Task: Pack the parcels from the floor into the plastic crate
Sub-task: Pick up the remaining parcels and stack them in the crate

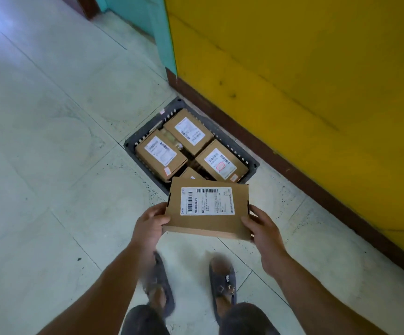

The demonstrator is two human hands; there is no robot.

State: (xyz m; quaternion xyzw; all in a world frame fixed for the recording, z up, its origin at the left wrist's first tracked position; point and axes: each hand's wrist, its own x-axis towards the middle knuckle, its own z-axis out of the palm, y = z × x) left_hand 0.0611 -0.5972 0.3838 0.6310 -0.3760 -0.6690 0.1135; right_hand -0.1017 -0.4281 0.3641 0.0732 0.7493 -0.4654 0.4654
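In the centre of the frame, a flat cardboard parcel [208,209] with a white shipping label is held level in both hands. The left hand [149,226] grips its left edge, fingers curled round it; the right hand [265,235] grips the right edge, thumb on top. Just above it in the frame, a dark plastic crate [129,143] sits on the tiled floor [51,141] against the yellow wall [293,68]. Three labelled parcels [188,131] lie in the crate, and a fourth shows partly behind the held parcel. Two slippered feet [222,279] stand at the lower centre.
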